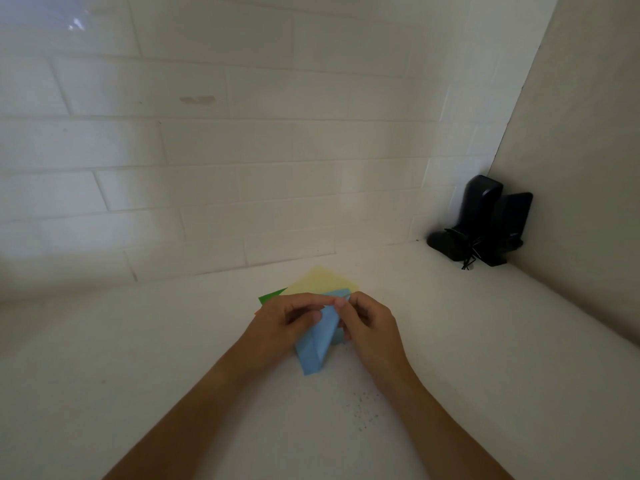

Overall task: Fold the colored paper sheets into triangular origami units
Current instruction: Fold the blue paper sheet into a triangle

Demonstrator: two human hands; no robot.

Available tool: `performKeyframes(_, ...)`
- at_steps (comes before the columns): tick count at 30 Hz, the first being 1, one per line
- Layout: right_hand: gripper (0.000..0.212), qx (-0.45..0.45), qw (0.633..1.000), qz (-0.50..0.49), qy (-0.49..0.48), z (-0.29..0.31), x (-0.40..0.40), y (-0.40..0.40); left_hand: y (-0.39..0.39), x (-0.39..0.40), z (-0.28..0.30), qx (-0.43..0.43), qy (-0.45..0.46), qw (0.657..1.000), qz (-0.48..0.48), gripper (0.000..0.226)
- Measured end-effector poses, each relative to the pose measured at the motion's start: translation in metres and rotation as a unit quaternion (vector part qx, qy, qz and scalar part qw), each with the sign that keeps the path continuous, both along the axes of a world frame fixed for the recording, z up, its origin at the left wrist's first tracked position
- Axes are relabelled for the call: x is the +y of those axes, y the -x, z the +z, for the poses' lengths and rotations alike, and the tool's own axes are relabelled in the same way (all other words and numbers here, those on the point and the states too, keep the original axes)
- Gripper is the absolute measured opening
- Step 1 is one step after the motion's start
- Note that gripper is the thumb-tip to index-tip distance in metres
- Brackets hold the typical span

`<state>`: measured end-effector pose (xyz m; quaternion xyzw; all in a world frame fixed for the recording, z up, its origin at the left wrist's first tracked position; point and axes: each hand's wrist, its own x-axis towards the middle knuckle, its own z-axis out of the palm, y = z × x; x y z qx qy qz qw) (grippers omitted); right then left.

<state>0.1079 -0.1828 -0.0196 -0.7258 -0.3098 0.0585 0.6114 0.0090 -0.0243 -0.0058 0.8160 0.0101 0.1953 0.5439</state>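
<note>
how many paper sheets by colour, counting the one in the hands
blue paper, part-folded, pinched by left hand and right hand: 1
yellow sheet: 1
green sheet, only a corner shows: 1
orange sheet, only a sliver shows: 1
total: 4 visible; the hands may hide more

2 bare forearms, left hand (pixel 284 322) and right hand (pixel 369 325) ungloved.
</note>
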Motion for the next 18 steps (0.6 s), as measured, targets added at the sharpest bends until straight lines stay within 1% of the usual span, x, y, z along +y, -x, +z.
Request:
performKeyframes(5, 0.036, -0.011, 1.000, -0.008, 0.004, -0.0023, -0.0002, -0.0017, -0.0008, 0.0007, -0.0005, 0.011, 0.001, 1.000, 0.008, 0.041)
performKeyframes(14, 0.033, 0.007, 1.000, -0.018, 0.001, -0.0009, -0.0003, -0.0011, -0.0009, 0.0016, -0.0016, 0.017, 0.002, 1.000, 0.014, 0.040)
performKeyframes(18, 0.029, 0.020, 1.000, -0.020, -0.001, 0.0016, -0.0013, -0.0006, -0.0009, 0.0036, -0.0038, 0.017, 0.011, 1.000, 0.021, 0.035)
